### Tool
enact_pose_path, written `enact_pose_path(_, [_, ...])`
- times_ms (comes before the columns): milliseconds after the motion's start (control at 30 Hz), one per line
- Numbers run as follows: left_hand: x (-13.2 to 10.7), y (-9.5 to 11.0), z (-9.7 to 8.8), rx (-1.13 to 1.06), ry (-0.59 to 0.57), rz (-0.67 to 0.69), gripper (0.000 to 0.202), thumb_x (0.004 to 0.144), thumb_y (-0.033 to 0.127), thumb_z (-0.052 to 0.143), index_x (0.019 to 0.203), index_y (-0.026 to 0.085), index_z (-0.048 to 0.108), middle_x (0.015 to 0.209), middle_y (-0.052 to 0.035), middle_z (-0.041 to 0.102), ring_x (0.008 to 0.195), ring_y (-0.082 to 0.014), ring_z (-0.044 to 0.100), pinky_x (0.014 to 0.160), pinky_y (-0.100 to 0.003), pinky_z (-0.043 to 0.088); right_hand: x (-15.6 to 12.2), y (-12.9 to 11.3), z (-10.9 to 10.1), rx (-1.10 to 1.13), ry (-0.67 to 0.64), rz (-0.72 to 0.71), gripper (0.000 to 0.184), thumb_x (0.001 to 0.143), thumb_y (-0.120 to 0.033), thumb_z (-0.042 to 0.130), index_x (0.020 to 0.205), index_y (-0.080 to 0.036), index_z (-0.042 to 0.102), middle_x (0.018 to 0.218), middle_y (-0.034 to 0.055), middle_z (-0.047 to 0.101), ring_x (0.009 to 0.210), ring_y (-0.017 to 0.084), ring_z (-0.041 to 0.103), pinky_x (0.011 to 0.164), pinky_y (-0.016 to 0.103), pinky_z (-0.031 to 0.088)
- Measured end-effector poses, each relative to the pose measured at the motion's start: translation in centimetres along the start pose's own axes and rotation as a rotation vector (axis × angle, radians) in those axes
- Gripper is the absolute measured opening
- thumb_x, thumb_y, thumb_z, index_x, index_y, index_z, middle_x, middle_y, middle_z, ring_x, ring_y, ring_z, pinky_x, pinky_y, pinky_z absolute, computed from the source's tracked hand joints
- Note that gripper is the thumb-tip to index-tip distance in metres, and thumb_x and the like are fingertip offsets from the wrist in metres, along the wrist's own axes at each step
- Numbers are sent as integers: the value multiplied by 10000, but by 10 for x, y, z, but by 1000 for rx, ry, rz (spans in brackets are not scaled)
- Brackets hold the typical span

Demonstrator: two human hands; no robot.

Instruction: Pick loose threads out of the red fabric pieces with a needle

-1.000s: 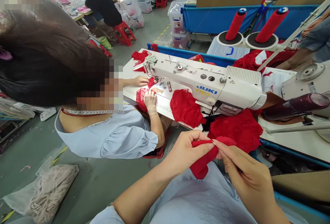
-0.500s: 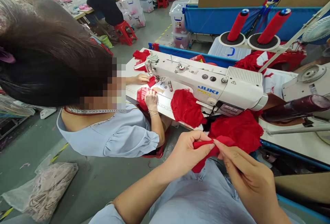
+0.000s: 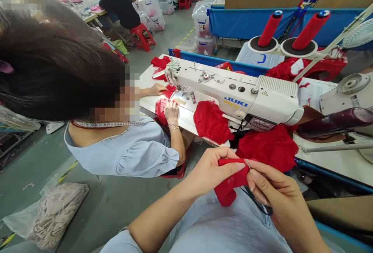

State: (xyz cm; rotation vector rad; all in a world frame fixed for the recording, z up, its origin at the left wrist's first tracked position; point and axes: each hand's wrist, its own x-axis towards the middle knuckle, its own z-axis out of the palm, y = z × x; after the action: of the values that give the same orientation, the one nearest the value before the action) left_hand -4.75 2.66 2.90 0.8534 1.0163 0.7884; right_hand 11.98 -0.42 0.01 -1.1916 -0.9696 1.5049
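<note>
Green workshop flooring [image 3: 110, 202] and rows of sewing tables are seen beyond the wearer's lap. A small red cloth piece [image 3: 229, 185] is held just above that lap, low in the middle of the view. Its upper edge is pinched by the left hand [image 3: 214, 169], with thumb and forefinger closed on it. The same edge is gripped from the other side by the right hand [image 3: 279, 200], whose fingertips meet those of the left. A thin glinting bit [image 3: 247, 163] is seen between the fingertips; what it is cannot be told. A dark cord [image 3: 259, 206] is trailed below the right hand. Just beyond the hands a heap of red fabric [image 3: 268, 148] is piled against the table edge [image 3: 186, 120]. Another red bundle [image 3: 211, 121] is laid beside a white sewing machine [image 3: 247, 97]. At the machine's needle end, red cloth is pressed flat by the hands of a seated co-worker [image 3: 131, 154] in a pale blue top. Two red thread cones [image 3: 269, 27] are stood on a rack behind the machine.
</note>
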Motion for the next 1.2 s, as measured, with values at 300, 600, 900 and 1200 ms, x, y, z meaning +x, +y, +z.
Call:
enact_pose_path(300, [3, -2, -1, -24, 25, -38, 319, 725, 430, 749, 711, 137, 624, 667, -2, 615, 593, -97, 507, 555, -208, 362, 1, -9, -1, -359, -4, -253, 228, 860, -229, 638, 1055, -238, 755, 630, 4, 643, 508, 103, 574, 461, 190, 489])
enact_pose_path(600, [2, -1, -1, -3, 58, -51, 315, 728, 428, 740, 712, 140, 615, 681, -10, 631, 597, -104, 547, 538, -204, 378, 2, -23, -3, -881, -70, -786, 448, 866, -21, 512, 1225, -230, 679, 852, 39, 717, 705, 101, 689, 652, 161, 553])
enact_pose_path(900, [-3, 1, 2, 54, 52, -7, 298, 785, 419, 691, 702, 147, 602, 588, 28, 573, 515, -80, 494, 501, -196, 367, 1, -25, -1, -909, -64, -779, 434, 873, -51, 518, 1227, -241, 681, 801, 24, 721, 656, 95, 694, 625, 146, 552])
enact_pose_path(1200, [-5, 4, 3, 207, 93, 89, 263, 820, 363, 639, 689, 136, 611, 640, 5, 555, 581, -91, 437, 533, -206, 336, -1, -24, 0, -829, -57, -735, 434, 867, -53, 539, 1217, -260, 689, 768, 11, 703, 612, 87, 669, 617, 150, 551])
